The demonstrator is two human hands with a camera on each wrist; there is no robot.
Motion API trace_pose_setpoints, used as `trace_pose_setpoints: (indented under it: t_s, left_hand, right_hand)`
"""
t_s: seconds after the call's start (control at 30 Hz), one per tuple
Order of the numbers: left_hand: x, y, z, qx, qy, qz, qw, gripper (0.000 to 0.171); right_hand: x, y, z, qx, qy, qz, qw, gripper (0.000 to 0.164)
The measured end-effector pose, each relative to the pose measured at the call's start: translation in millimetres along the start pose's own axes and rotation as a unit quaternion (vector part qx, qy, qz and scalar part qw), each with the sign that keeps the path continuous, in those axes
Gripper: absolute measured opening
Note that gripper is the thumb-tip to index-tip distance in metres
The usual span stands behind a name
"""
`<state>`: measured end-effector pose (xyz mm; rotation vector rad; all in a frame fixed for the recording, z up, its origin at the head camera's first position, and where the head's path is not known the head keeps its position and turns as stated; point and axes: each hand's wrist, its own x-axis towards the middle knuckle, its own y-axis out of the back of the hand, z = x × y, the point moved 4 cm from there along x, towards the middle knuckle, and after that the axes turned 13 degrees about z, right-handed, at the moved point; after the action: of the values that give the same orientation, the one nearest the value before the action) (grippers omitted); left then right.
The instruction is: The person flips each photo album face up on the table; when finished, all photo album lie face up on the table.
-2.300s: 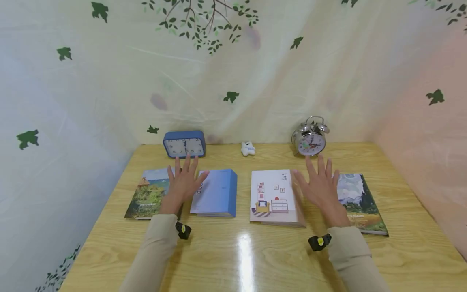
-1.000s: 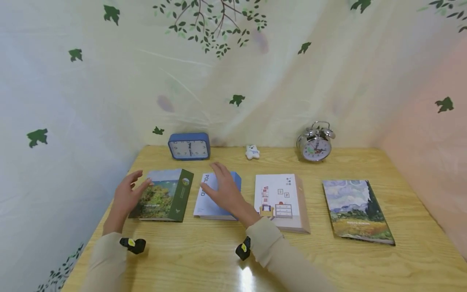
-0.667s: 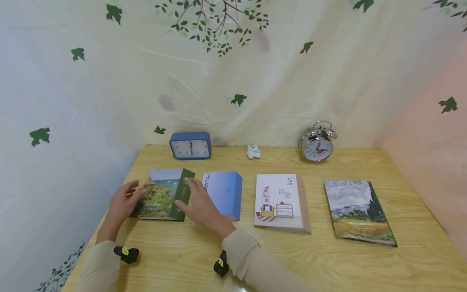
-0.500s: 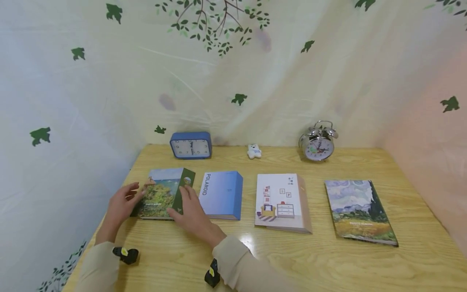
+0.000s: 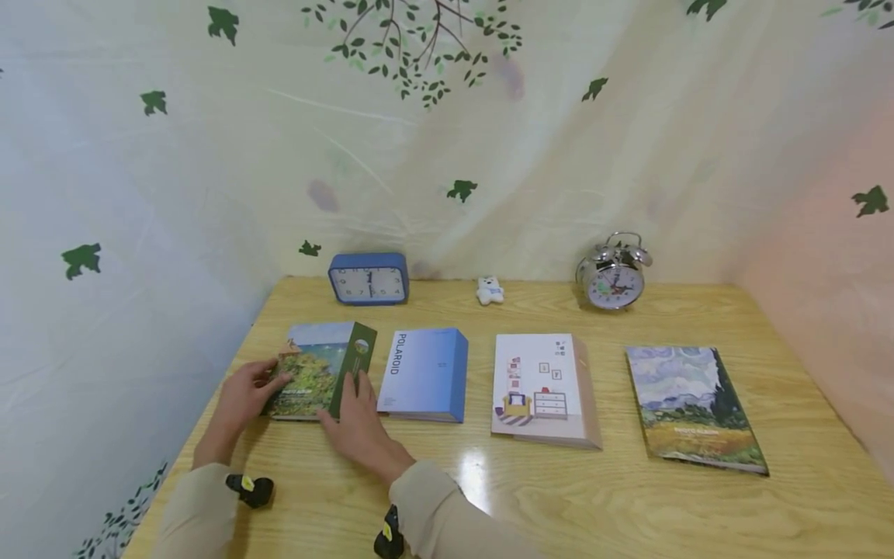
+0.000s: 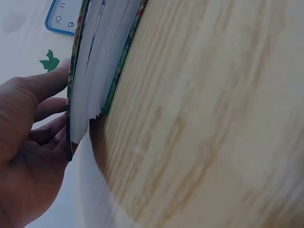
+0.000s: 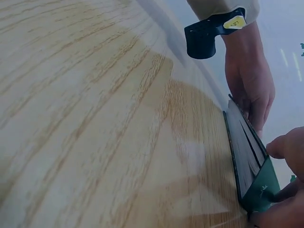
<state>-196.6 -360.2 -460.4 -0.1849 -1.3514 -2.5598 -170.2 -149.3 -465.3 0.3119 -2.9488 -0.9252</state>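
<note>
A photo album [image 5: 316,359] with a painted seaside cover and green spine lies at the left of the table. My left hand [image 5: 240,402] holds its left edge, the thumb on the cover and the other fingers curled at the side. My right hand [image 5: 363,427] grips the spine side, thumb over the front cover edge and fingers along the green spine. Page edges of the album [image 6: 97,61] face the left wrist camera. In the right wrist view, the right thumb [image 7: 289,148] meets the cover and the left hand [image 7: 249,78] is at the far end.
A blue POLAROID album [image 5: 422,376] lies close right of the right hand. Further right are a white illustrated album [image 5: 534,384] and another painted photo album [image 5: 691,404]. Behind stand a blue clock [image 5: 369,279], a small white bear figure [image 5: 490,290] and a silver twin-bell alarm clock [image 5: 615,279].
Both hands have moved from above the table to the leftmost photo album. The right hand has crossed left over the blue album to the green spine, and the fingers have closed on both sides.
</note>
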Motion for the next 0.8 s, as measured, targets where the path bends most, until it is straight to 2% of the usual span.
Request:
trace_pose_setpoints:
  t_s: [0.3, 0.6, 0.7, 0.8]
  left_hand:
    - [-1.3, -8.5, 1.2, -0.015, 0.046, -0.023, 0.9986, 0.068]
    - [-4.7, -6.5, 6.0, -0.019, 0.058, -0.047, 0.997, 0.072]
    - [-5.5, -7.0, 12.8, -0.039, 0.063, -0.065, 0.9952, 0.074]
    - [-7.0, -10.6, 23.2, -0.091, 0.064, -0.098, 0.989, 0.074]
  right_hand:
    - [3.9, -1.8, 5.1, 0.031, 0.0, 0.013, 0.999, 0.067]
    - [0.3, 3.8, -5.1, 0.051, 0.009, 0.018, 0.998, 0.066]
    - [1.4, 9.8, -10.7, 0.063, 0.008, 0.025, 0.998, 0.066]
    - [2.6, 19.0, -15.6, 0.082, 0.008, 0.035, 0.996, 0.066]
